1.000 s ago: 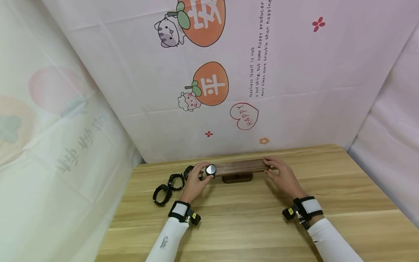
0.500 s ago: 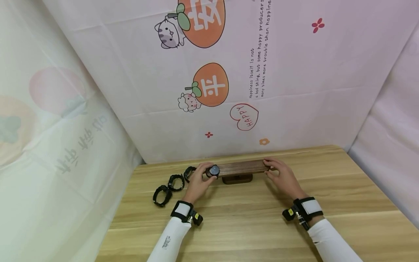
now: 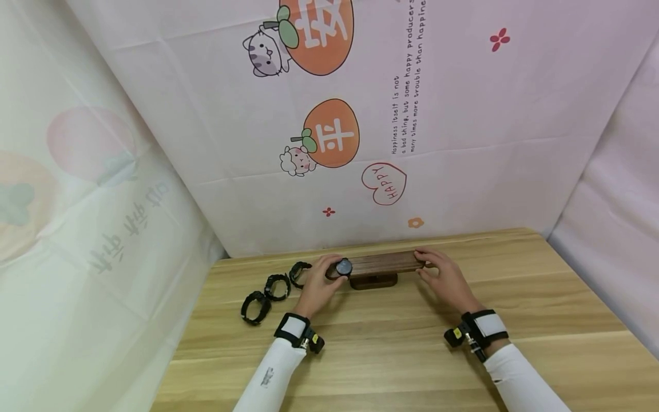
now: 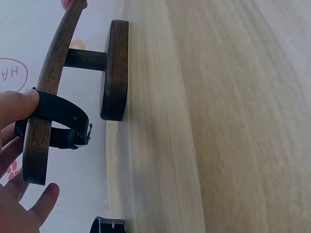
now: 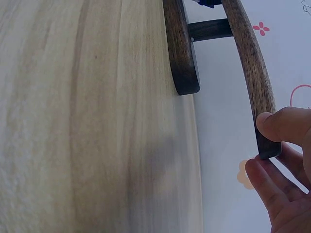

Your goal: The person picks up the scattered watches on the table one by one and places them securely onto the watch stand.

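Observation:
A dark wooden watch stand (image 3: 383, 264) has a long top bar on a short post over an oblong base (image 3: 374, 281). Looped round the bar's left part is a black wristwatch (image 3: 344, 266), its round face upward. My left hand (image 3: 320, 284) pinches this watch; in the left wrist view its thumb lies on the black strap (image 4: 63, 108), which hangs below the bar (image 4: 37, 145). At the other end, my right hand (image 3: 447, 278) grips the bar's tip, thumb on the near side and fingers beyond, as the right wrist view shows with the bar (image 5: 252, 68).
Left of the stand, three more black watches stand on the wooden table (image 3: 370, 355): a near one (image 3: 255, 308), a middle one (image 3: 277, 286) and a far one (image 3: 298, 274) close to my left hand. A printed white cloth (image 3: 453, 189) hangs behind the table's back edge.
My left hand has slid the watch to the right along the bar, from its left end inward. My right hand has stayed at the right end, and the stand has not moved.

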Motion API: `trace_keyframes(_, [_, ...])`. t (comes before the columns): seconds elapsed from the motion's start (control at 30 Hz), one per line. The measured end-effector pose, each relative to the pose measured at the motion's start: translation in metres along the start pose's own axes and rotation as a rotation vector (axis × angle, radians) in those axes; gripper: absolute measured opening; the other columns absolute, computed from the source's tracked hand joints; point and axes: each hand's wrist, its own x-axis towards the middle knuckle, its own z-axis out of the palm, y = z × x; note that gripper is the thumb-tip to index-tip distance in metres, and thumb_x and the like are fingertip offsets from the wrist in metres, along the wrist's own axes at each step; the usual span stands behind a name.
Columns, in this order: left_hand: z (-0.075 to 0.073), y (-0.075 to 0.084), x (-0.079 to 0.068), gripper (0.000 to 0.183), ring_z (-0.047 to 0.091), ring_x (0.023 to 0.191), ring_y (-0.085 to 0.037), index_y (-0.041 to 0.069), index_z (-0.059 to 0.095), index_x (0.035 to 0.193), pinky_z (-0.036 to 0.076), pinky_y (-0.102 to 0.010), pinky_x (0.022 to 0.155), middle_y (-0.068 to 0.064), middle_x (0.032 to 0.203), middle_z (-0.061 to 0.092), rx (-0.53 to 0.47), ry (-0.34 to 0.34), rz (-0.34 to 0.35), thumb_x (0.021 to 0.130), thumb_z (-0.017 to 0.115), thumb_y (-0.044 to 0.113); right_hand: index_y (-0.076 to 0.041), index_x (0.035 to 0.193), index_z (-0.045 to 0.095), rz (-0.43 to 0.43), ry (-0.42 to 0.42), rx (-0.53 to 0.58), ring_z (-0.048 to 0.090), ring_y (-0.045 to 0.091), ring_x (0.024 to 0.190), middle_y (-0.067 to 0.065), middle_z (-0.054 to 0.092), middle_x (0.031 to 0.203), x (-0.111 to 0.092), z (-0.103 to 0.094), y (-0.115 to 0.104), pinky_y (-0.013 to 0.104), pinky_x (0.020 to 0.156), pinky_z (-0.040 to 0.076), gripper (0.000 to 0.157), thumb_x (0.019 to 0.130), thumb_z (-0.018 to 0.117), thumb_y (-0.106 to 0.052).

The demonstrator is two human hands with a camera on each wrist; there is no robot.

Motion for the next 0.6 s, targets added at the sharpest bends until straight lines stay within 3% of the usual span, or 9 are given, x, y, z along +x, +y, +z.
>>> trace_keyframes(0.23, [0.0016, 0.0018, 0.0023, 0.052, 0.059, 0.138, -0.026, 0.015, 0.064, 0.144, 0.05, -0.047, 0.117, -0.006, 0.147, 0.063, 0.011, 0.001, 0.001, 0.096, 0.082, 0.016, 0.004, 0.137, 0.068, 0.006, -0.009, 0.011, 0.067, 0.042, 0.118, 0.026, 0.064, 0.142, -0.0006, -0.0004, 0.0, 0.055, 0.09, 0.061, 0.048, 0.09, 0.079, 0.008])
trace_keyframes(0.6, [0.0051, 0.0057, 0.0057, 0.052, 0.056, 0.14, -0.03, 0.012, 0.064, 0.144, 0.037, -0.061, 0.123, -0.007, 0.146, 0.065, 0.056, 0.003, 0.003, 0.095, 0.083, 0.018, 0.003, 0.137, 0.068, 0.029, -0.025, 0.0, 0.067, 0.039, 0.119, 0.024, 0.064, 0.144, -0.0014, -0.0023, -0.0001, 0.053, 0.091, 0.061, 0.048, 0.091, 0.079, 0.006])
